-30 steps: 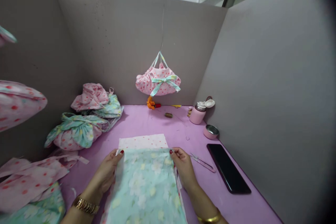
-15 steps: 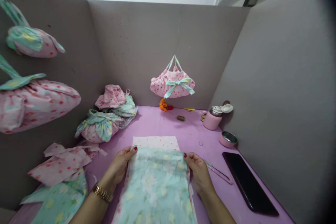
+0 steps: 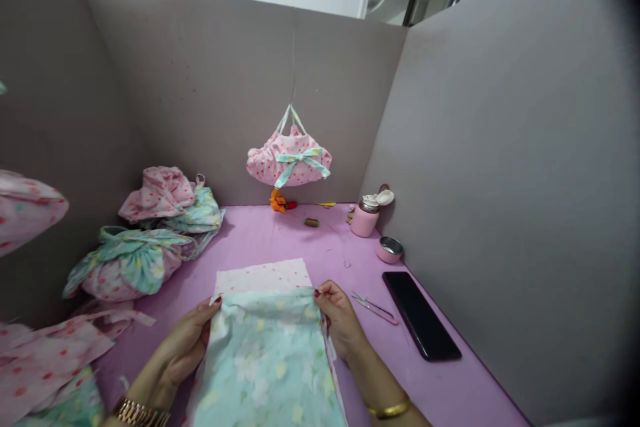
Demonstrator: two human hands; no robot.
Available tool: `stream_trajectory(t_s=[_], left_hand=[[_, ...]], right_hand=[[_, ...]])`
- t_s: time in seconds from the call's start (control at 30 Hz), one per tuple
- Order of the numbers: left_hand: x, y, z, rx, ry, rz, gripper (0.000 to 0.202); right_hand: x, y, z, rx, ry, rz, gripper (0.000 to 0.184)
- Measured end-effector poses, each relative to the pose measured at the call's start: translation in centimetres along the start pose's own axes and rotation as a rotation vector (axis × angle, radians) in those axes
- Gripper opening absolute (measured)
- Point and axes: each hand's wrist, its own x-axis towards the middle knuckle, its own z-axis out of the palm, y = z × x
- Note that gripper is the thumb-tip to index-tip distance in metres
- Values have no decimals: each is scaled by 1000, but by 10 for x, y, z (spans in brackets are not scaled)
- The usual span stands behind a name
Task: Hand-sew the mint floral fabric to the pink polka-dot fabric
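Observation:
A mint-green floral cloth (image 3: pixel 270 360) stretches between my hands, its far edge folded over. My left hand (image 3: pixel 187 340) pinches the far left corner between thumb and fingers. At the far right corner, my right hand (image 3: pixel 340 320) grips the same cloth in a pinch. Under it lies a white-pink cloth with red dots (image 3: pixel 265 275), showing beyond the fold and along the sides. Small thread snips with a pink handle (image 3: pixel 377 309) rest on the table just right of my right hand.
A black phone (image 3: pixel 420 315) lies on the purple table (image 3: pixel 345 373) at right, near a pink bowl-like lid (image 3: pixel 390 249) and a pink flask (image 3: pixel 365 219). Sewn fabric pieces (image 3: pixel 130 263) heap at left. A pink dotted bag (image 3: pixel 290 159) hangs ahead between grey partitions. A thread spool (image 3: pixel 311 222) lies behind.
The view has swung to the right, so the surroundings sit further left. Both hands keep their pinch on the floral cloth, which lies much as before on the dotted cloth.

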Motion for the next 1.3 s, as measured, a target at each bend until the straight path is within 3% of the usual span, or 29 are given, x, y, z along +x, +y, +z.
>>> stream_trajectory(t_s=[0.13,0.47,0.67,0.87,1.03,1.1,1.17,1.3], left_hand=[[6,-11,8,106,-66,81,24],[12,-21,9,69,-41,223,17],[9,-25,13,24,-45,176,8],[-9,-22,19,240,-252,100,40],[2,-28,15,474,-209,112,46],[12,-28,12,551,-220,195,38],[23,-25,7,688,-183,369,35],[37,-23,1,1100,72,905,57]], right_hand=[[0,3,0,10,-28,-11,34],[-2,1,-4,-14,-58,-13,28],[-1,4,-2,-35,-57,-15,30],[-1,3,-3,-55,-47,-35,31],[1,7,-3,-139,-30,-77,30],[4,10,-3,-195,-4,-107,27],[8,13,-3,-265,37,-151,22],[11,13,-9,-420,201,-284,12]])
